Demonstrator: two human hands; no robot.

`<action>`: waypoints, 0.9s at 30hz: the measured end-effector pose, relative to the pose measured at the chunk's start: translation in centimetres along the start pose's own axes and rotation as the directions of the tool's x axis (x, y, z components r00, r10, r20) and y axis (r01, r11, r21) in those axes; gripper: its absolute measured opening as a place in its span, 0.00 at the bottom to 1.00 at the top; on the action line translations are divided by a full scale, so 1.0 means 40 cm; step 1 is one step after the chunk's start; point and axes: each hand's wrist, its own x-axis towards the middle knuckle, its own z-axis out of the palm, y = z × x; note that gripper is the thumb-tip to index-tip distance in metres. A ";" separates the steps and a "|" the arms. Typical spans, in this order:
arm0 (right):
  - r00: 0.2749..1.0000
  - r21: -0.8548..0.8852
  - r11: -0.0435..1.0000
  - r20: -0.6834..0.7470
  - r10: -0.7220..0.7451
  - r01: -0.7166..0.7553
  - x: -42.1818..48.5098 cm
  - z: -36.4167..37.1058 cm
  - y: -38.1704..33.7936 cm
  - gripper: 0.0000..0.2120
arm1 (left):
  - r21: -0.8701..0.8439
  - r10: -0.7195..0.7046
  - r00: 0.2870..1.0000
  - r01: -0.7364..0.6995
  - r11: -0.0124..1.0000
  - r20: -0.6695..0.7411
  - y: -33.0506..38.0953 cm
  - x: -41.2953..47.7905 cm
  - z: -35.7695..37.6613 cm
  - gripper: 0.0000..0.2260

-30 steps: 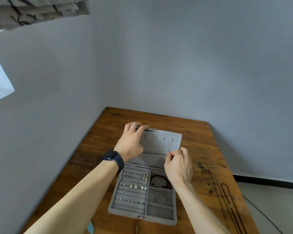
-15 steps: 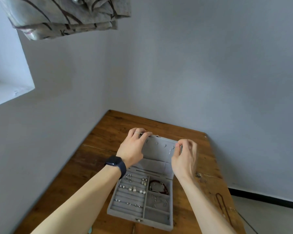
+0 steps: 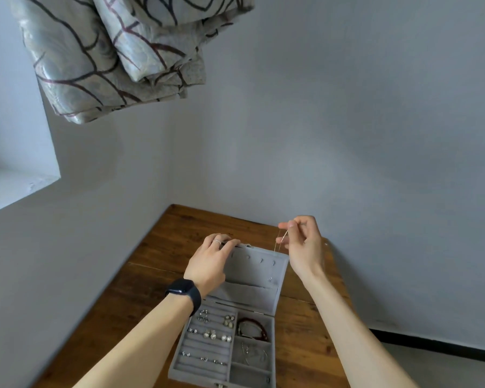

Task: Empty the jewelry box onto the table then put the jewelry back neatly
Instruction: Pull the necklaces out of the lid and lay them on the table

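Right hand (image 3: 303,245) is raised above the far right corner of the lid (image 3: 258,275), thumb and forefinger pinching a fine necklace chain (image 3: 280,241). The chain hangs in a narrow loop toward the lid's top edge. I cannot tell whether its lower end is clear of the small hooks (image 3: 262,260). Risk one, my judgement: if it is caught, lifting further would kink the chain or drag the lid. Risk two: the pinch is small and the chain slick-looking, so a slip would drop it into the tray to tangle with the red bracelet (image 3: 252,327) or the earrings (image 3: 213,333). Left hand (image 3: 210,261) curls over the lid's top edge, holding it upright; a slack grip could let it fall shut. The jewelry box (image 3: 177,368) lies open on the table (image 3: 157,275), nearly full.
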 end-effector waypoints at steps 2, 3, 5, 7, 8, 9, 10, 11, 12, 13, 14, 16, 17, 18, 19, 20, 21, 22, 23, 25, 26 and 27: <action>0.999 -0.009 1.000 0.044 0.006 -0.006 0.001 -0.009 -0.019 0.06 | 0.023 0.000 1.000 -0.001 1.000 0.021 0.001 0.004 -0.008 0.35; 0.998 -0.019 1.000 0.063 0.006 -0.005 -0.001 -0.014 -0.025 0.05 | 0.032 -0.003 0.999 0.002 0.999 0.035 0.002 0.008 -0.013 0.34; 0.995 -0.026 1.000 0.096 0.005 -0.003 -0.007 -0.024 -0.036 0.05 | 0.034 -0.003 0.998 0.001 0.999 0.065 0.008 0.016 -0.032 0.33; 0.991 -0.024 1.000 0.132 0.003 0.000 -0.013 -0.038 -0.049 0.05 | -0.011 0.018 0.996 -0.017 1.000 0.091 0.024 0.026 -0.062 0.32; 0.988 -0.019 1.000 0.154 0.001 0.002 -0.017 -0.048 -0.060 0.06 | -0.071 0.030 0.994 -0.023 0.997 0.102 0.042 0.030 -0.085 0.32; 0.984 -0.024 1.000 0.180 -0.004 0.009 -0.022 -0.058 -0.071 0.06 | -0.173 0.046 0.992 -0.026 0.985 0.114 0.061 0.035 -0.106 0.32; 0.978 -0.044 0.999 0.208 -0.011 0.020 -0.029 -0.069 -0.084 0.05 | -0.304 0.061 0.989 -0.017 0.952 0.134 0.088 0.035 -0.133 0.31; 0.973 -0.067 0.997 0.231 -0.019 0.035 -0.039 -0.081 -0.099 0.05 | -0.434 0.078 0.983 0.001 0.901 0.164 0.115 0.036 -0.158 0.30; 0.969 -0.079 0.996 0.246 -0.030 0.051 -0.050 -0.093 -0.111 0.05 | -0.534 0.107 0.974 0.015 0.845 0.198 0.142 0.034 -0.183 0.27; 0.965 -0.077 0.995 0.259 -0.042 0.063 -0.063 -0.103 -0.122 0.05 | -0.592 0.148 0.963 0.013 0.806 0.224 0.165 0.031 -0.203 0.24; 0.961 -0.070 0.995 0.272 -0.049 0.070 -0.075 -0.113 -0.129 0.05 | -0.610 0.184 0.952 0.003 0.792 0.244 0.185 0.026 -0.219 0.18; 0.951 -0.069 0.995 0.306 -0.053 0.077 -0.102 -0.132 -0.135 0.04 | -0.614 0.227 0.941 -0.028 0.789 0.250 0.211 0.009 -0.237 0.09; 0.947 -0.084 0.993 0.318 -0.049 0.080 -0.115 -0.143 -0.131 0.04 | -0.616 0.225 0.943 -0.028 0.787 0.245 0.220 -0.005 -0.241 0.06; 0.947 -0.106 0.991 0.319 -0.041 0.079 -0.129 -0.154 -0.125 0.05 | -0.626 0.213 0.946 -0.014 0.780 0.243 0.227 -0.019 -0.243 0.05; 0.949 -0.124 0.989 0.314 -0.033 0.076 -0.143 -0.167 -0.118 0.05 | -0.651 0.202 0.946 0.012 0.759 0.253 0.230 -0.033 -0.242 0.04; 0.951 -0.138 0.988 0.307 -0.025 0.070 -0.160 -0.179 -0.109 0.05 | -0.684 0.195 0.940 0.053 0.727 0.280 0.235 -0.051 -0.245 0.04; 0.952 -0.153 0.986 0.306 -0.010 0.059 -0.180 -0.191 -0.098 0.05 | -0.721 0.180 0.931 0.115 0.683 0.319 0.237 -0.070 -0.247 0.04; 0.949 -0.176 0.983 0.314 0.012 0.046 -0.202 -0.203 -0.087 0.05 | -0.760 0.160 0.920 0.186 0.623 0.357 0.235 -0.088 -0.247 0.04; 0.943 -0.212 0.977 0.332 0.040 0.033 -0.227 -0.214 -0.075 0.06 | -0.797 0.134 0.914 0.253 0.548 0.382 0.231 -0.105 -0.244 0.05; 0.921 -0.297 0.955 0.372 0.111 0.004 -0.277 -0.232 -0.039 0.10 | -0.866 0.090 0.913 0.342 0.365 0.398 0.220 -0.137 -0.232 0.10; 0.914 -0.315 0.949 0.378 0.146 -0.021 -0.302 -0.239 -0.019 0.11 | -0.885 0.074 0.911 0.373 0.277 0.407 0.213 -0.151 -0.223 0.11; 0.912 -0.317 0.947 0.369 0.178 -0.056 -0.326 -0.244 0.003 0.11 | -0.895 0.070 0.905 0.398 0.200 0.419 0.209 -0.168 -0.216 0.09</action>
